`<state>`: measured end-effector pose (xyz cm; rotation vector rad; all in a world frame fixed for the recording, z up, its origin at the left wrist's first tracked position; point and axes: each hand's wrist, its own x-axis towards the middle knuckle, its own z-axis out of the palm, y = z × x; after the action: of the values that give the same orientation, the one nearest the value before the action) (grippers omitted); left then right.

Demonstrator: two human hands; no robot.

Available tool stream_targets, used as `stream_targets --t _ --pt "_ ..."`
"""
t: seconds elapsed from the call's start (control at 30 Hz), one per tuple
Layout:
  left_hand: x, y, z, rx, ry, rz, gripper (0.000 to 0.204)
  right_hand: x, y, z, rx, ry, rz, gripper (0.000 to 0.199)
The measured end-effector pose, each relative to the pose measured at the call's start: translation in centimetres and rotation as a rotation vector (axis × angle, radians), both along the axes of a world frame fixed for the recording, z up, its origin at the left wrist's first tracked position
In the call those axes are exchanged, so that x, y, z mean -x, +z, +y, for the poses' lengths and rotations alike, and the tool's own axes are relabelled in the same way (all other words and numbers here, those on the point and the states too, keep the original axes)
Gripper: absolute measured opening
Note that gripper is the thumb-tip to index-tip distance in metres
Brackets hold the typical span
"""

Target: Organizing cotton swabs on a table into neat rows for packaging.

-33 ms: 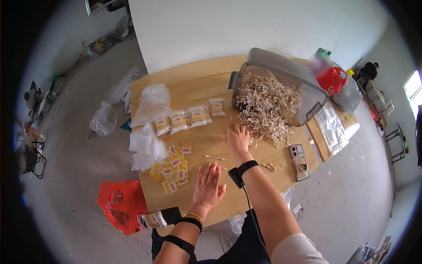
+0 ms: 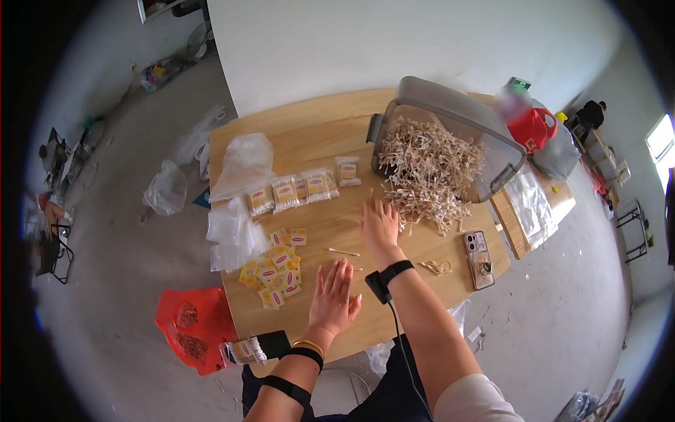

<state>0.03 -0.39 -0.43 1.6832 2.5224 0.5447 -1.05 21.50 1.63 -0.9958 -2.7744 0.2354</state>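
R hand (image 2: 380, 224) touching swab pile (image 2: 429, 172), L hand (image 2: 333, 295) apart

The swabs (image 2: 430, 169) deep inside the tipped bin (image 2: 450, 112) are hidden by its wall. A blurred patch covers something above the red bag (image 2: 532, 129). Sachet (image 2: 275, 271) prints are too small to tell. Both forearms leave the lower edge.

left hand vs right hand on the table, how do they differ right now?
The left hand lies flat on bare wood near the table's front edge; the right hand reaches farther out, fingers at the edge of the pile of pale sticks. The left wrist wears a gold bangle; the right wrist a black band. Both are palm down, fingers spread, holding nothing.
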Motion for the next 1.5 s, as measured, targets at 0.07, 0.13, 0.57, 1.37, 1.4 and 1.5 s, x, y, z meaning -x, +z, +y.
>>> stream_targets --t 0.07,0.13,0.57,1.37,1.4,1.5 --pt "-0.2 0.0 0.4 -0.007 -0.002 -0.015 0.075 -1.8 -1.6 -0.5 0.009 0.04 0.088 0.054" --pt "-0.1 0.0 0.5 -0.008 -0.005 -0.026 0.076 -4.0 -2.5 -2.3 0.026 0.078 0.18 0.056" --pt "0.4 0.3 0.3 -0.056 -0.022 -0.027 0.071 -11.0 0.8 -3.1 0.127 0.062 0.428 0.021" --pt "0.3 0.3 0.2 -0.179 -0.005 -0.021 0.057 -10.5 -0.7 -7.2 0.356 0.169 0.353 0.032" --pt "0.3 0.2 0.1 -0.153 -0.013 -0.009 0.053 -10.3 -0.7 -6.0 0.415 0.124 0.364 0.031" --pt "0.3 0.2 0.0 -0.163 -0.012 -0.049 0.045 -8.8 -1.0 -2.1 0.153 -0.111 0.499 0.027"
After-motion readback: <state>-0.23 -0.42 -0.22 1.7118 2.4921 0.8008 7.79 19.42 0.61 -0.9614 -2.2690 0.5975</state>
